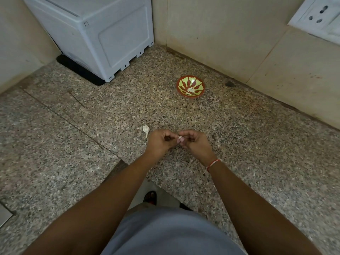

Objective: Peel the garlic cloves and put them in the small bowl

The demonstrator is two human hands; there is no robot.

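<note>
My left hand (pixel 160 141) and my right hand (pixel 193 141) meet over the granite counter, fingers curled, pinching one small whitish garlic clove (pixel 180 137) between them; most of it is hidden by the fingertips. An unpeeled clove with a stem (pixel 145 129) lies on the counter just left of my left hand. The small red bowl with a yellow-green pattern (pixel 184 80) stands farther back and to the right, with a few pale peeled cloves (pixel 190 90) in its bottom.
A white plastic appliance (pixel 103 34) on a black mat fills the back left corner. Tiled walls close the back and right, with a socket plate (pixel 320 17) at top right. The counter's front edge (pixel 165 186) runs near my body.
</note>
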